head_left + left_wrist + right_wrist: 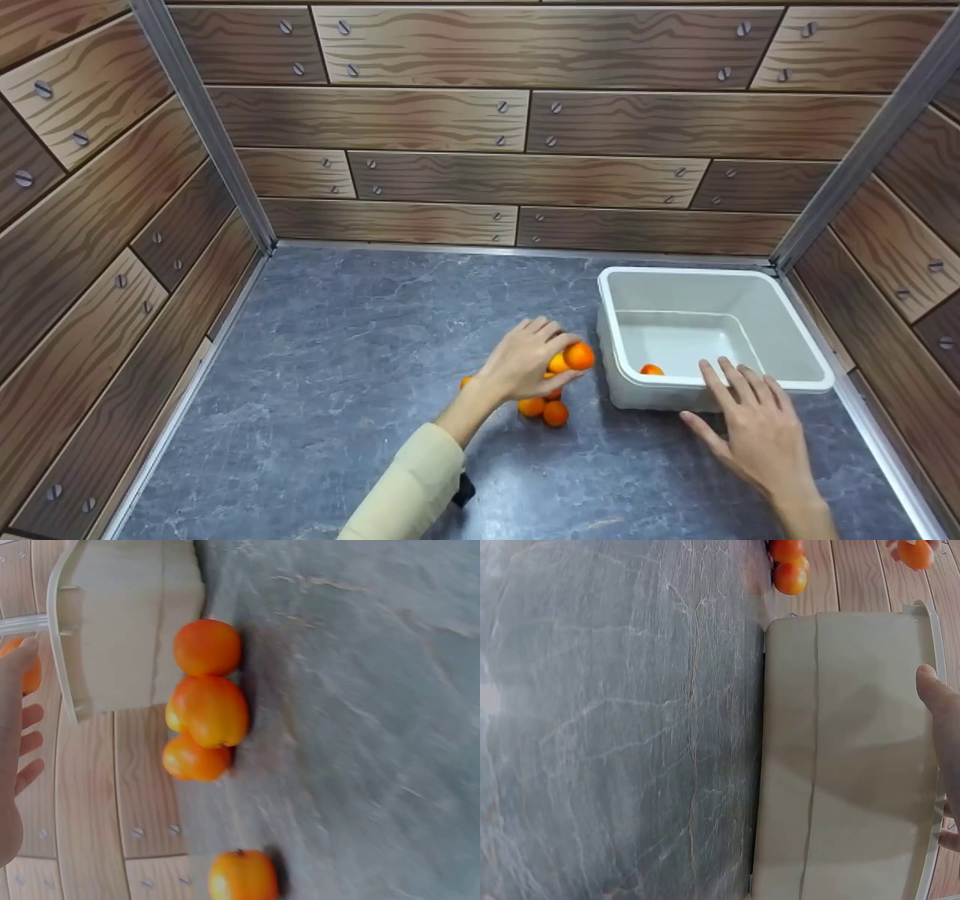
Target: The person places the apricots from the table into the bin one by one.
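My left hand (521, 360) pinches an orange-red tomato (579, 356) between thumb and fingers, raised to the left of a pale grey plastic bin (716, 388). Under and beside that hand, several tomatoes (556, 413) lie on the table, partly hidden by it. The left wrist view shows a cluster of tomatoes (217, 712) there, with a single tomato (243, 876) apart from them. Inside the bin, one tomato (652, 370) shows above the near rim. With fingers extended, my right hand (761, 435) is at the bin's near rim, fingertips over the edge and thumb outside.
The grey marbled tabletop (337, 337) is enclosed by wood-patterned panels (420, 120) at the back and both sides. Metal strips run along the corners and edges. The bin stands close to the right panel. A small black object (464, 490) shows beside the left sleeve.
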